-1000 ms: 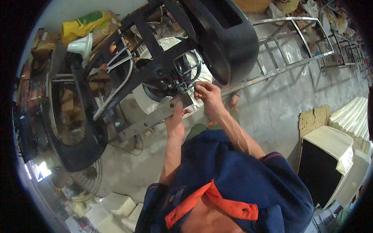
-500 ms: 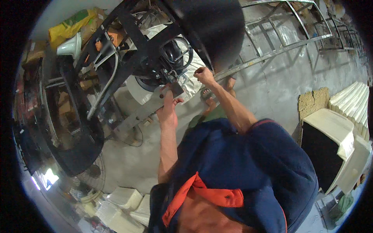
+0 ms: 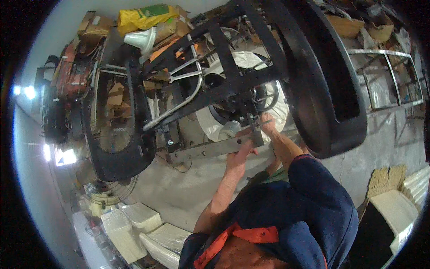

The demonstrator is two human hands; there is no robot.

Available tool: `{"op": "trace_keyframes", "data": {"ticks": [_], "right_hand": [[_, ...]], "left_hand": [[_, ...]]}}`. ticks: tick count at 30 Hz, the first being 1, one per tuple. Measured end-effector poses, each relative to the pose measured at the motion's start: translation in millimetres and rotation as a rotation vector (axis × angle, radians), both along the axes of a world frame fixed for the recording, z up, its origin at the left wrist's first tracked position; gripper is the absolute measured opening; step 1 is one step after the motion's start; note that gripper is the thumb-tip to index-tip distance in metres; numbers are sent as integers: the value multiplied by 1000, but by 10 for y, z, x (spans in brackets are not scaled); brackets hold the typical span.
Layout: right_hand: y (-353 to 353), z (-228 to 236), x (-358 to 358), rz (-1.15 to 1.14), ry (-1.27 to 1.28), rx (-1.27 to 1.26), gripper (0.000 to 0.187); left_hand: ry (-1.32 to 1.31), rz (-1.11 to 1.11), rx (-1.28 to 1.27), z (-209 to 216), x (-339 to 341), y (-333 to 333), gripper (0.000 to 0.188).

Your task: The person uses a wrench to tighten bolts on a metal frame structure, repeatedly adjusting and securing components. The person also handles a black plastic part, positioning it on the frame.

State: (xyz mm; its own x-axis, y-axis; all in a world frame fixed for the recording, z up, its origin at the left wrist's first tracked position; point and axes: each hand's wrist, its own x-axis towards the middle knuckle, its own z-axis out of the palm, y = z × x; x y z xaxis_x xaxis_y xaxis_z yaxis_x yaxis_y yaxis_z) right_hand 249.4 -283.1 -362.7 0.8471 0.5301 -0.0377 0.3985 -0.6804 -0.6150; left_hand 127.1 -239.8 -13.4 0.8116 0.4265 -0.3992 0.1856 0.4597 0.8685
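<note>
My left hand [image 3: 242, 157] is closed around the right end of a flat grey metal bar [image 3: 208, 150] with holes along it. The bar lies crosswise under a large black metal frame [image 3: 215, 94]. Just right of it, my right hand [image 3: 268, 124] is closed beside a dark upright bracket [image 3: 254, 125] on the frame. What its fingers hold, if anything, is too small to make out. A bent silver tube [image 3: 192, 94] runs along the frame's left part. Behind the bracket sits a dark round part over white sheeting [image 3: 282, 107].
A big black curved shell [image 3: 327, 89] stands close to my right arm. At left is a black part with a wide opening [image 3: 105, 166]. Wrapped cream blocks [image 3: 143, 217] lie lower left, and a silver tube rack [image 3: 394, 80] is at far right.
My right hand has come in from the frame's right side to the bracket. My left hand stays at the bar's end. The view has swung left, showing more of the frame and shell.
</note>
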Motion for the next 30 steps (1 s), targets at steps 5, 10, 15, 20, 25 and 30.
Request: {"op": "trace_keyframes", "data": {"ticks": [5,10,15,20,25,30], "right_hand": [[36,-371,117,-207,166,198,31],[-416,1053,42,-647,908,853,23],[-998,2277,-18,-548,968,1198,16],[-1158,2754,0,-410,719,930,14],[-1108,2644,10,-451,647,975,13],[-1130,2542,-17,-417,791,937,12]], "left_hand": [[-55,-44,38,166,158,-32,39],[-48,-54,70,-95,-14,49,40],[-75,-57,101,-123,63,58,40],[-58,-60,58,-146,67,61,36],[-85,-90,63,-254,60,97,35],[-74,-50,69,-348,14,129,37]]}}
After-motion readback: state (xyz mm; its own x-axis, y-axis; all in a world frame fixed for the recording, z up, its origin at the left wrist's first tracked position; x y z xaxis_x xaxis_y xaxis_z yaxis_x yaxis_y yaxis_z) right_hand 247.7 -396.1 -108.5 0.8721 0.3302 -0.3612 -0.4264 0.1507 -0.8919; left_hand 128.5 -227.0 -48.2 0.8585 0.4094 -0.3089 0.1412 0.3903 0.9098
